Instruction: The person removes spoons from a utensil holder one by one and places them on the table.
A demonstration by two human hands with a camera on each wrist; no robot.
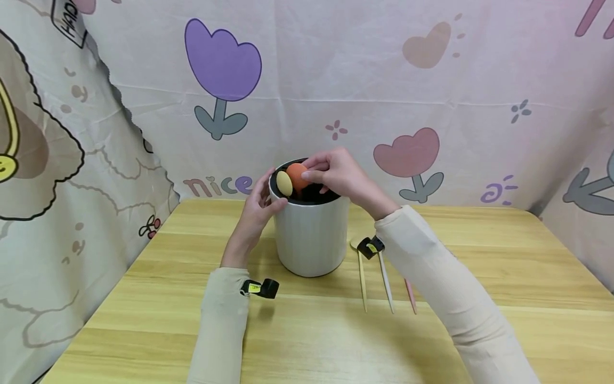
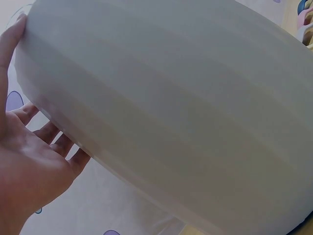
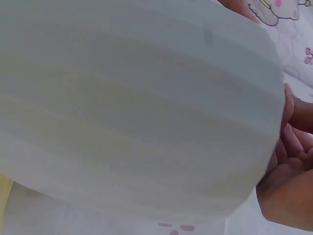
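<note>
A white bin [image 1: 312, 234] is stood upright on the table [image 1: 144, 314], and an orange ball [image 1: 296, 173] is held at its mouth, close beside a yellow egg-shaped piece [image 1: 284, 183]. The bin's rim is gripped at the left by the left hand [image 1: 256, 206], with the thumb laid on the outside and the fingers bent round the edge. The ball appears to be pinched at its right side by the right hand [image 1: 340, 173], thumb and forefinger parted only by the part held; how deep the grip goes cannot be told. The ball could be dropped into the dark inside, since only one side seems to be held; the yellow piece could be knocked loose by a nudge from the ball, and the bin could be tipped if the rim were pushed under a slack left grip. The bin's mouth is pointed upward, its long axis vertical. The yellow piece's long axis is steep, its top leaned slightly left; in the round ball, none can be made out.
</note>
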